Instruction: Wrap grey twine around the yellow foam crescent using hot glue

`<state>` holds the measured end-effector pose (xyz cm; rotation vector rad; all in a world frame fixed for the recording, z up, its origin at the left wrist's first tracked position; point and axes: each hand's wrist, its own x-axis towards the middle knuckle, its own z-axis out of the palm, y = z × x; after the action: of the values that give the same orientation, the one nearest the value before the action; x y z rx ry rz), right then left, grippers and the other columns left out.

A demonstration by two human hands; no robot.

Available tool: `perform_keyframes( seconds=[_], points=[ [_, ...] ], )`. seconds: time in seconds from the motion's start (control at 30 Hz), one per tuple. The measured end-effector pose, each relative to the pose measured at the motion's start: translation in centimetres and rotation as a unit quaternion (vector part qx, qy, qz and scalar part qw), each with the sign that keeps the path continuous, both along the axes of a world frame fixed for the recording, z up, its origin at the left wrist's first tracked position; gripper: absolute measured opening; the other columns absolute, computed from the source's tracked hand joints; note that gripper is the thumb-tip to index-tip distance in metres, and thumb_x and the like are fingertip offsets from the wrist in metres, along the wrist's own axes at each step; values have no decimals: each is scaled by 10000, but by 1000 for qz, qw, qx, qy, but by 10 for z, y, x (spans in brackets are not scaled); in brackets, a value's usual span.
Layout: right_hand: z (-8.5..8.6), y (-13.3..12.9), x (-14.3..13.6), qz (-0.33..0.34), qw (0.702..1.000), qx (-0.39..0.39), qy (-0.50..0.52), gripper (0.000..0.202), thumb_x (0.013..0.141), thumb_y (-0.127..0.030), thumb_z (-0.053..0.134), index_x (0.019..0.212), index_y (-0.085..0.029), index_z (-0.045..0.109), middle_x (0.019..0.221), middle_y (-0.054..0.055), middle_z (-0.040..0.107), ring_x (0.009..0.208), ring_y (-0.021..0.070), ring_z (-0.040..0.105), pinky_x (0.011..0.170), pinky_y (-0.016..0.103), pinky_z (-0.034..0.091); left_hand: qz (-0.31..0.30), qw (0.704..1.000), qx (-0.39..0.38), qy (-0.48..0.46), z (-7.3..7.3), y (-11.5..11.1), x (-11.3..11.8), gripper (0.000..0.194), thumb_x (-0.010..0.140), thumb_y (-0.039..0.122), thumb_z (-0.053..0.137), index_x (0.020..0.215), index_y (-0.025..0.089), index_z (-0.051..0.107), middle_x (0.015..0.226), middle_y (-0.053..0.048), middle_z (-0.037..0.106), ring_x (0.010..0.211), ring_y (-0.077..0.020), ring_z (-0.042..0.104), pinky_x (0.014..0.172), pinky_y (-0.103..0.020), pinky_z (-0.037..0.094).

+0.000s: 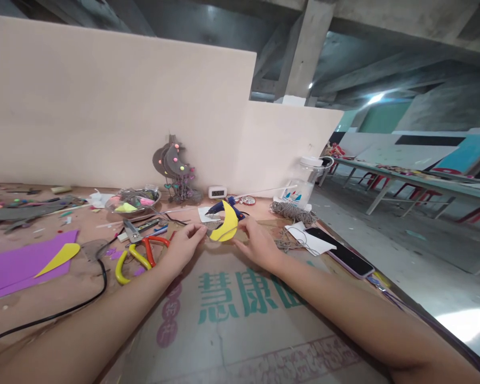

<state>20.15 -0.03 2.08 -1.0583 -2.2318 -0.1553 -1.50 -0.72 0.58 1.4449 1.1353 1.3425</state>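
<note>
A yellow crescent moon cutout (229, 226) is held up over the middle of the table, with a grey strand crossing its lower part. At its lower left tip, my left hand (187, 239) is closed in a pinch. My right hand (258, 242) grips its right edge between thumb and fingers. Just behind the crescent lies a blue glue gun (215, 209), partly hidden by it. Left of my left hand are yellow-handled pliers (122, 266) and a red-handled tool (148, 252).
Purple sheets (20, 261) with a yellow cut piece (62, 256) lie at left. A grey moon ornament (176, 162) stands at the back near a small clock (217, 192). Grey yarn (292, 212), a phone (344, 253) and a plastic jar (304, 184) are at right. A black cable (64, 314) runs across the left.
</note>
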Motion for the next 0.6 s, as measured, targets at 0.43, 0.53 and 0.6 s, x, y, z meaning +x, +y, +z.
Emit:
perform_keyframes(
  seconds=[0.43,0.53,0.6],
  points=[
    [13,-4,-5,52,980,-191,6,259,841,-323,507,1012,-179,636,804,41,642,725,152,549,685,278,408,72,995,15,-66,-4,8,-4,361,681,499,607,702,140,582,583,29,538,555,-101,468,543,-204,347],
    [16,-6,-4,50,991,-120,-26,452,772,-410,595,1166,-193,558,1021,95,589,931,206,525,816,343,397,78,992,-4,-94,-2,8,-3,394,644,527,623,706,141,570,575,31,537,544,-102,475,543,-210,364],
    [12,-4,-2,63,991,-105,-56,377,760,-400,614,1080,-198,608,1127,112,543,1028,225,489,872,368,372,84,989,-11,-122,0,7,-2,414,619,544,630,697,144,558,582,28,544,539,-101,486,550,-217,382]
  ],
)
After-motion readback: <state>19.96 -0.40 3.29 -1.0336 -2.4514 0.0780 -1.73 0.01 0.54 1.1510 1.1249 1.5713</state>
